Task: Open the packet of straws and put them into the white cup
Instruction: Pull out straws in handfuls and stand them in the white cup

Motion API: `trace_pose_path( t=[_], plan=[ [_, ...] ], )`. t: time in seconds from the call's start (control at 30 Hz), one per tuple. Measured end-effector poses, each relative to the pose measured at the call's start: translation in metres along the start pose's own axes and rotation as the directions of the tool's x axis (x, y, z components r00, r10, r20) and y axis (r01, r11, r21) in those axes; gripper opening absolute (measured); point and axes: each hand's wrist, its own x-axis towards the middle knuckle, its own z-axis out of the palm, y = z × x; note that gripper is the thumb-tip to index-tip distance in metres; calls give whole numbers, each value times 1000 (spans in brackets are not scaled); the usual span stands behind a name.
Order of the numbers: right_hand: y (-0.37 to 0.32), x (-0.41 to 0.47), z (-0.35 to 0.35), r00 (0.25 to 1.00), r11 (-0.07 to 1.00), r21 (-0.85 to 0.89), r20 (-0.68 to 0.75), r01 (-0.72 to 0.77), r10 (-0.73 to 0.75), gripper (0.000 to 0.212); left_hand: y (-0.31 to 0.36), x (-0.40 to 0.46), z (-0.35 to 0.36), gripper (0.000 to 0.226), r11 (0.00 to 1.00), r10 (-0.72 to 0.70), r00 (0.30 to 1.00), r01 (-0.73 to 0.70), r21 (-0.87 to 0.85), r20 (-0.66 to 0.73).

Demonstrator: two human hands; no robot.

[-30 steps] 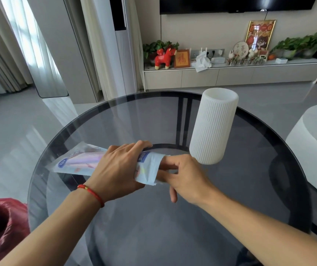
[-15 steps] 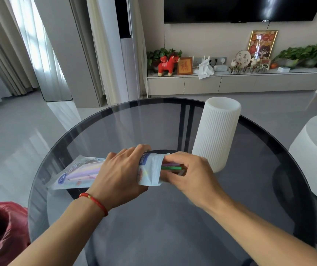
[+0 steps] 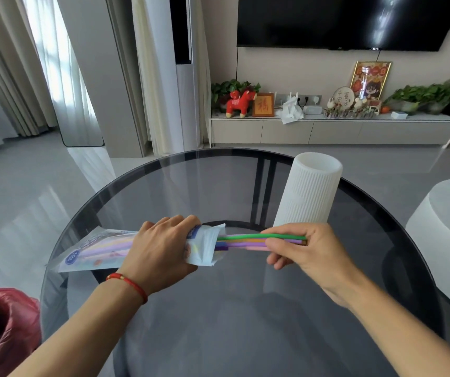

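Left hand (image 3: 161, 254) clamped around packet (image 3: 101, 247) near its open end, above glass table (image 3: 218, 322). Right hand (image 3: 305, 251) pinched on coloured straws (image 3: 245, 240), partly out of packet. White cup (image 3: 309, 194) upright just behind right hand.

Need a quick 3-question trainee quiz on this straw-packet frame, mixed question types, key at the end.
1. True or false: the white cup already holds straws.
2. Which hand grips the packet? A) left hand B) right hand C) neither
3. Fill in: the right hand pinches a bundle of coloured straws, the top one coloured ____.

Key:
1. False: no straws stand in the cup; all are in the right hand or the packet.
2. A: the left hand clamps the packet near its open end.
3. Green.
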Motion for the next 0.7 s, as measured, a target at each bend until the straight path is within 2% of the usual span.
trace_pose_path(
  t=[0.07, 0.13, 0.2, 0.27, 0.33, 0.47, 0.5, 0.6, 0.7],
  plan=[
    [-5, -2, -11, 997, 980, 191, 52, -59, 50, 21, -3, 1, -2, 42, 1000, -10, 1000, 10, 7, -14],
    [-6, -2, -12, 991, 906, 402, 76, -133, 112, 37, -1, 2, -3, 35, 1000, -8, 999, 8, 1, -34],
    [-5, -3, 0, 985, 830, 534, 49, -163, 163, 53, 2, 2, -4, 31, 1000, -25, 997, 24, -20, -70],
    [0, -5, 22, 983, 824, 546, -4, -150, 181, 60, 7, 2, -6, 31, 999, -48, 994, 47, -19, -101],
    [5, -5, 50, 982, 835, 536, -53, -125, 181, 54, 14, 1, -8, 29, 999, -34, 991, 34, -1, -127],
    [4, 0, 83, 964, 894, 449, -241, 6, 114, 12, 29, -3, -5, 25, 998, 18, 994, -11, 63, -111],
    [2, 1, 81, 950, 907, 420, -292, 27, 107, 8, 29, -3, -6, 26, 998, 6, 995, -1, 56, -104],
    [-2, 0, 58, 914, 914, 398, -396, 84, 88, 8, 17, -2, -7, 26, 999, -17, 995, 21, 37, -99],
    [-7, -6, 48, 931, 886, 456, -355, 90, 88, 10, 11, -2, -6, 25, 999, -1, 995, 5, 40, -99]
  ],
)
